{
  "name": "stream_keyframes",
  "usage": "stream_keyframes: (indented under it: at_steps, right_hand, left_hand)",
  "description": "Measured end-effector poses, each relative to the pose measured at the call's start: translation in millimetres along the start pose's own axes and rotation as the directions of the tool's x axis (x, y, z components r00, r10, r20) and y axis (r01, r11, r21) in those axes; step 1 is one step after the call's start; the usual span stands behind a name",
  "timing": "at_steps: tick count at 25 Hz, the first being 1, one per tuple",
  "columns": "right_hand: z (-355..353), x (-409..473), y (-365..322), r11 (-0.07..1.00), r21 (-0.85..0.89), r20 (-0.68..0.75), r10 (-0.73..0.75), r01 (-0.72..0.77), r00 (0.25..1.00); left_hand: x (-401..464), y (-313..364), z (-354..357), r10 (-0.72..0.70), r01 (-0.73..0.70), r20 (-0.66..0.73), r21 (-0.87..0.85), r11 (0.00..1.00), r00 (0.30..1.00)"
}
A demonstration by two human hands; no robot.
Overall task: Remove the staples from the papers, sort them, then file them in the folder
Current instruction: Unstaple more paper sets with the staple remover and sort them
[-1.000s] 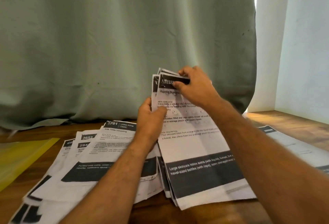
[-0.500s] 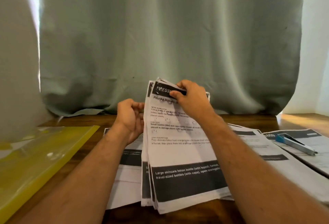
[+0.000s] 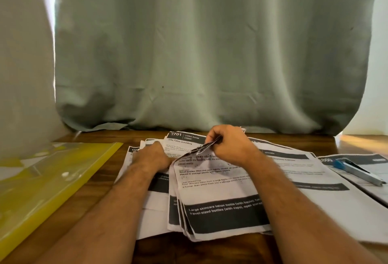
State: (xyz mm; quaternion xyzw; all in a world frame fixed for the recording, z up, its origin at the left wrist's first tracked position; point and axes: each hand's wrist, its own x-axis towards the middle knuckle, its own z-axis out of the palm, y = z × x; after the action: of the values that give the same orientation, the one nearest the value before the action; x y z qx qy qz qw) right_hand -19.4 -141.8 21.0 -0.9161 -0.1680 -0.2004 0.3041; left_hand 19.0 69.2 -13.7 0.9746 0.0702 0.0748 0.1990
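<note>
— What changed since half a second ago?
— The stapled bundle of white printed sheets with black bands has dropped from upright to nearly flat on the brown wooden table. The right hand still pinches its curled top corner.
— And the left hand?
— Lowered onto the spread papers beside the bundle; its finger state I cannot tell. The translucent yellow plastic folder lies left.

wooden table | yellow folder left | printed papers spread centre-right
</note>
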Motion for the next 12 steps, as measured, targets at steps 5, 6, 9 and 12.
stream_keyframes:
  at_steps: [5,6,9,12]
  right_hand:
    - [9,3,-5,1.000,-0.008,0.061,-0.013,0.013,0.998]
    - [10,3,-5,1.000,-0.008,0.065,-0.017,0.018,0.998]
    - [12,3,-6,0.999,0.006,0.070,-0.042,0.042,0.997]
    - [15,4,-7,0.997,0.037,0.070,-0.076,0.073,0.995]
  left_hand:
    - [-2,0,1,-0.022,0.016,-0.044,-0.132,0.991,0.999]
    - [-2,1,1,-0.025,0.014,-0.066,-0.160,0.987,0.997]
    - [-2,3,0,-0.070,0.037,-0.108,-0.280,0.959,0.992]
    - [0,1,-1,-0.062,0.003,-0.164,-0.336,0.942,0.985]
